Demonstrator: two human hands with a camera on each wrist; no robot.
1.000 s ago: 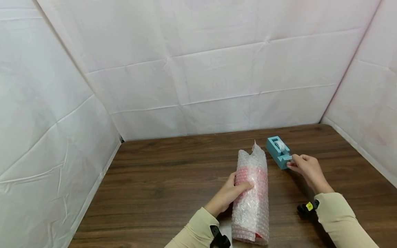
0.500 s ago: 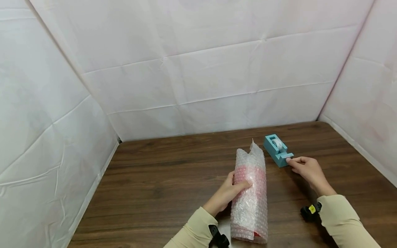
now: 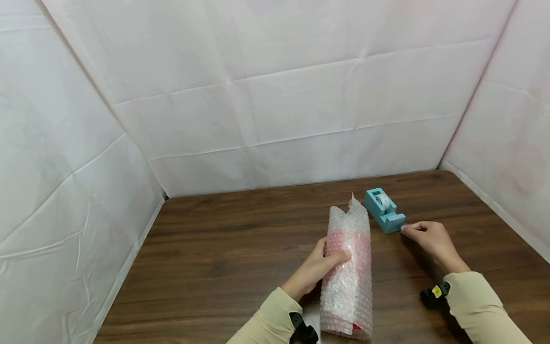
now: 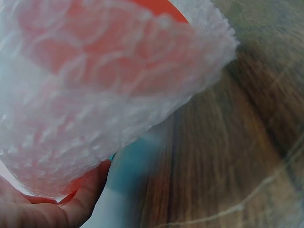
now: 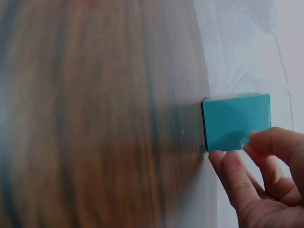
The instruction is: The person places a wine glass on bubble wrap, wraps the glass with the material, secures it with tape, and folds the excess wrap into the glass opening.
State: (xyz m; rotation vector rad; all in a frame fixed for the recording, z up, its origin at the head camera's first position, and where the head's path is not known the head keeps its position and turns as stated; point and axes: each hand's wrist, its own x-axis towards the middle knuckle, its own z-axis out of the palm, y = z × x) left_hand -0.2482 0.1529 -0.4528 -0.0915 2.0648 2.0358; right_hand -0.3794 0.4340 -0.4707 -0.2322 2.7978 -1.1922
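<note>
A bubble-wrapped bundle [image 3: 347, 282], roughly cylindrical with a pink-red band showing through, lies lengthwise on the table. My left hand [image 3: 315, 265] grips it from its left side, thumb over the top. In the left wrist view the bundle's end [image 4: 109, 71] shows red inside the wrap. A light-blue tape dispenser [image 3: 384, 210] with a clear roll stands beyond the bundle to the right. Close to its front end, my right hand [image 3: 431, 241] pinches a small bit of clear tape [image 5: 244, 142] between thumb and forefinger; the other fingers are lightly bent.
The dark wood table [image 3: 223, 258] meets a white cloth wall [image 3: 275, 114] at the back, with more cloth at both sides. A flat white item [image 3: 312, 317] lies partly under the left wrist and bundle.
My right hand has drawn back from the dispenser's cutting edge, slightly toward me and right, with the bit of tape. The left hand stays on the bundle.
</note>
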